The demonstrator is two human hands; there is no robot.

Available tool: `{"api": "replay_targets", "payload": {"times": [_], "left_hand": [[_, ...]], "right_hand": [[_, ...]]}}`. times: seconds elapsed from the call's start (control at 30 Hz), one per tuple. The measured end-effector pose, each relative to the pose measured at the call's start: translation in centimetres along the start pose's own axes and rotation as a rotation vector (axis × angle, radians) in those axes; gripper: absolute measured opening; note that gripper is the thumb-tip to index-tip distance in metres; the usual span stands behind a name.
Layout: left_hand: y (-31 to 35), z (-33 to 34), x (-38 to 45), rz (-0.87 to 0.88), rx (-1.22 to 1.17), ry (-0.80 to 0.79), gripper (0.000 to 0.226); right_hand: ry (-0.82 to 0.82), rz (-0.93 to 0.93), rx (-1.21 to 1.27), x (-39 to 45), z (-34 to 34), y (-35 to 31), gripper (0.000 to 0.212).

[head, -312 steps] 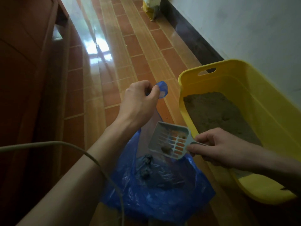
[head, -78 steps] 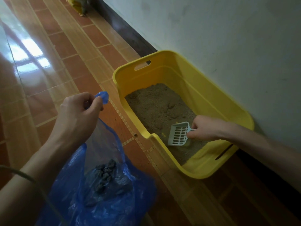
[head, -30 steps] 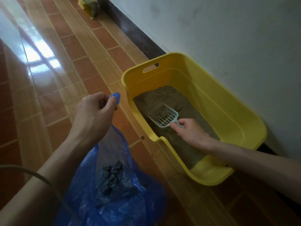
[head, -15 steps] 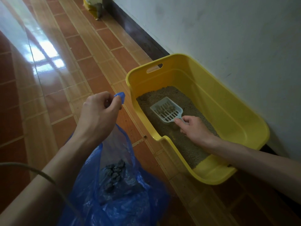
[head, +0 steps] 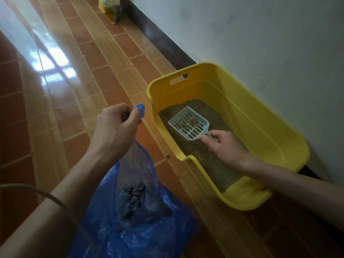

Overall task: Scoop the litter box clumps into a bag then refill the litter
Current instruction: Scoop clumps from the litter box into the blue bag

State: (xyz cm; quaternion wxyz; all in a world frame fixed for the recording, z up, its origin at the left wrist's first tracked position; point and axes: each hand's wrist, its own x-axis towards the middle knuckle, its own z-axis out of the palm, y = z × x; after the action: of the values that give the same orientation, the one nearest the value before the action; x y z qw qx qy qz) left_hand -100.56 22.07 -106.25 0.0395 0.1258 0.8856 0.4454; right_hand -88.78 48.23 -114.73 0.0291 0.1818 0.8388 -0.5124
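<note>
One yellow litter box sits on the floor against a white wall, with grey-brown litter across its bottom. One pale slotted scoop is raised above the litter, carrying two small clumps. One blue plastic bag stands just left of the box, with a heap of dark clumps inside. The floor is glossy orange-brown tile; a yellow sack leans far along the dark baseboard. The right hand grips the scoop's handle, fingers curled. The left hand pinches the bag's handle, holding it up.
</note>
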Motion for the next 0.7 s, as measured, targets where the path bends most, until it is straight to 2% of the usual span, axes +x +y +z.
{"api": "replay_targets", "payload": {"times": [0.17, 0.33, 0.5, 0.7], "left_hand": [[-0.2, -0.2, 0.1, -0.004, -0.014, 0.001, 0.036], [-0.4, -0.7, -0.2, 0.002, 0.024, 0.019, 0.036], [-0.4, -1.5, -0.4, 0.026, 0.068, 0.038, 0.037], [-0.6, -2.4, -0.8, 0.010, 0.077, 0.046, 0.039]], "right_hand": [[-0.115, -0.069, 0.065, -1.9, -0.9, -4.1, 0.024], [-0.358, -0.121, -0.039, -2.9, -1.2, -7.7, 0.034], [-0.571, -0.165, -0.264, -3.9, 0.5, -10.0, 0.044], [-0.634, -0.280, -0.738, -4.2, 3.3, -11.7, 0.048]]}}
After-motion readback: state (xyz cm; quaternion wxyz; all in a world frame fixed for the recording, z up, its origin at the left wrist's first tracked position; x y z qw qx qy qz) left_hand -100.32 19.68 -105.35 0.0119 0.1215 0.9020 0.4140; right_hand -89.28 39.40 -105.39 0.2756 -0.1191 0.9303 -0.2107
